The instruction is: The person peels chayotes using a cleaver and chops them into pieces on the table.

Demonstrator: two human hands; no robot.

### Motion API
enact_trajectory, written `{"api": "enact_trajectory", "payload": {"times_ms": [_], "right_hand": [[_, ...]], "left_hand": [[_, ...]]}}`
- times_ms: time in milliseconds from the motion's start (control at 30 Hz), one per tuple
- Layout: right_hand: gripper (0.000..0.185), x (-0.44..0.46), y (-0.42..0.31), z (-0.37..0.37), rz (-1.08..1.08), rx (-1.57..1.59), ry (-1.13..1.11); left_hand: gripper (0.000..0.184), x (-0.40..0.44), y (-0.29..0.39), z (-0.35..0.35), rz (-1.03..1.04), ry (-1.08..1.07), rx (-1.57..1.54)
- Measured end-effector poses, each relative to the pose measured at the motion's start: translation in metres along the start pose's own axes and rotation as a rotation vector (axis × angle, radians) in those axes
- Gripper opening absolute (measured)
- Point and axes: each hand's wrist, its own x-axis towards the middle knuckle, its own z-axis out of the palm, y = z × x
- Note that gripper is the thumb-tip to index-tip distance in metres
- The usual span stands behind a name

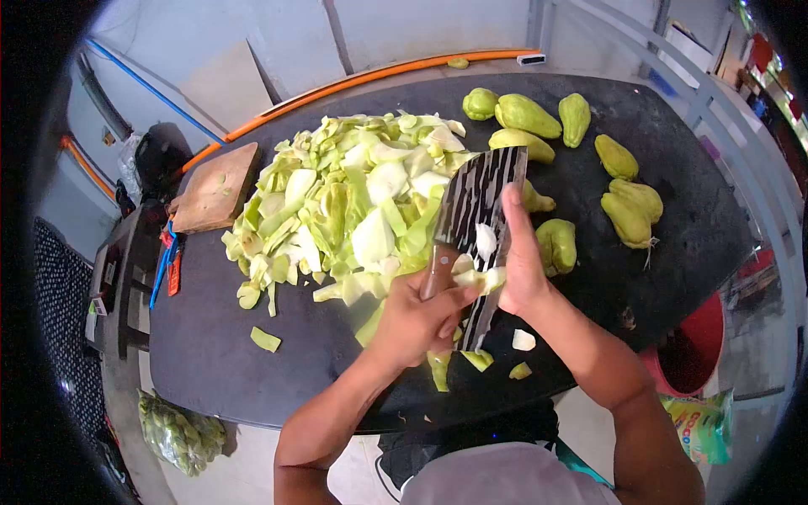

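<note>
A broad blade with black and pale streaks (471,198) belongs to a wooden-handled cleaver, raised over the front middle of the table. My left hand (418,320) is closed around the cleaver's handle (440,268). Alongside the blade's right side is my right hand (523,265), with a finger stretched upward; its other fingers are partly hidden. Pale pieces of chayote (486,241) cling to the blade, and one lies between the two hands. Behind them spreads a large heap of cut chayote (370,194), green-skinned and white inside.
Whole chayotes (527,116) lie on the right of the dark table (202,337). A wooden board (216,189) sits at the left edge, near blue and orange-handled tools (173,273). Below are a red bucket (692,345) and a bag of green produce (181,433).
</note>
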Motion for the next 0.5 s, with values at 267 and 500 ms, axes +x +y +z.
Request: {"api": "enact_trajectory", "payload": {"times_ms": [267, 500], "right_hand": [[0.061, 0.016, -0.014, -0.038, 0.03, 0.07, 0.175], [0.042, 0.015, -0.013, -0.025, 0.032, 0.344, 0.021]], "left_hand": [[0.031, -0.008, 0.02, -0.015, 0.655, 0.418, 0.712], [0.021, 0.0, 0.024, -0.041, 0.704, 0.576, 0.585]]}}
